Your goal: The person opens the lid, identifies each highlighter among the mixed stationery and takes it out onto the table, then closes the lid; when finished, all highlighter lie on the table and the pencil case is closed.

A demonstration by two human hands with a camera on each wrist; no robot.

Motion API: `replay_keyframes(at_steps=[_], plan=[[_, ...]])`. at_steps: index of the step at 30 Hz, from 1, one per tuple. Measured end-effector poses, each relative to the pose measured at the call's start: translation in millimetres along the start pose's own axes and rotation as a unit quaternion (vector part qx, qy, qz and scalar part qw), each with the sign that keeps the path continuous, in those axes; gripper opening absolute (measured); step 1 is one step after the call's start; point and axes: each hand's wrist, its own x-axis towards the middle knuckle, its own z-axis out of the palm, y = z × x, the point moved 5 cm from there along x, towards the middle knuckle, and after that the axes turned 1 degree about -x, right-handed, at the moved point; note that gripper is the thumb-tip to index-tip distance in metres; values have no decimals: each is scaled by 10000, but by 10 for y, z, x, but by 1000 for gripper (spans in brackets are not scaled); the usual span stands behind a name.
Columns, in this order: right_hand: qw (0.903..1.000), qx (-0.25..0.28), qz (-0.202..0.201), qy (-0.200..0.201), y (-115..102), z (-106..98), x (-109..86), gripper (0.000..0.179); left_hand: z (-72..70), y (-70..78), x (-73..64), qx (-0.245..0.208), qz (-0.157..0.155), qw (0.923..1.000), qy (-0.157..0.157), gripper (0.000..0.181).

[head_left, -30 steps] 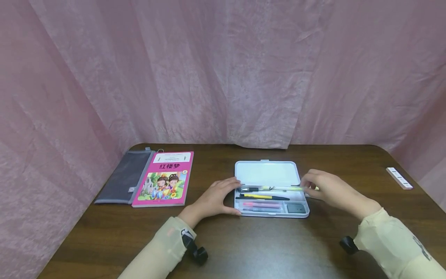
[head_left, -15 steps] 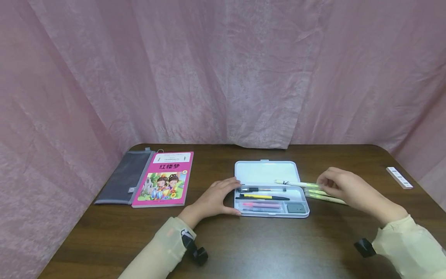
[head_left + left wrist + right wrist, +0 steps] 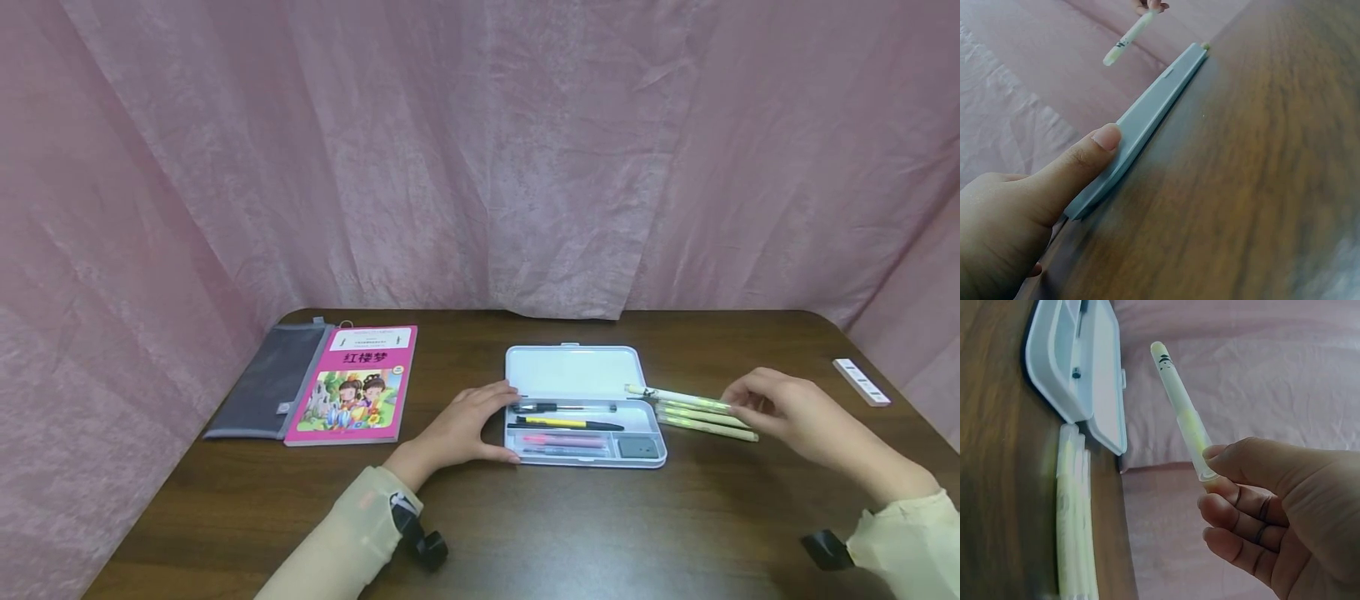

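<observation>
My left hand [image 3: 465,429] holds the left end of an open white pencil case [image 3: 573,372]; in the left wrist view its thumb [image 3: 1107,136] presses the case's side. To the right of the case, my right hand [image 3: 798,408] pinches one end of a pale yellow-green pen [image 3: 1175,394] between thumb and fingers. That pen is raised, its far end towards the case. Below it, several similar pens [image 3: 1072,519] lie side by side on the table against the case. Inside the case are a black pen [image 3: 551,408], a yellow-and-black pen [image 3: 566,424], pink pens [image 3: 566,440] and a dark grey block [image 3: 637,448].
On the left, a pink book [image 3: 348,392] lies partly over a dark grey zip pouch [image 3: 262,383]. A white strip with dark marks [image 3: 861,382] lies near the right edge of the brown table [image 3: 585,533]. A pink curtain [image 3: 480,167] hangs behind.
My right hand has moved right, away from the case, drawing the pale pen from over the compartment to beyond the case's right edge. My left hand has stayed still.
</observation>
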Motion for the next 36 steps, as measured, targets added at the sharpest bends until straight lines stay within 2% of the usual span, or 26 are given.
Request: replay_keyframes(at_steps=[11, 22, 36], plan=[[9997, 91, 193, 127, 117, 14, -224, 21, 11, -12, -2, 28, -13, 10000, -17, 83], [9988, 223, 431, 51, 294, 153, -503, 19, -9, 3, -2, 40, -9, 10000, -29, 84], [9984, 262, 508, 20, 427, 306, -603, 21, -2, -3, 5, 1, -50, 10000, -44, 84]])
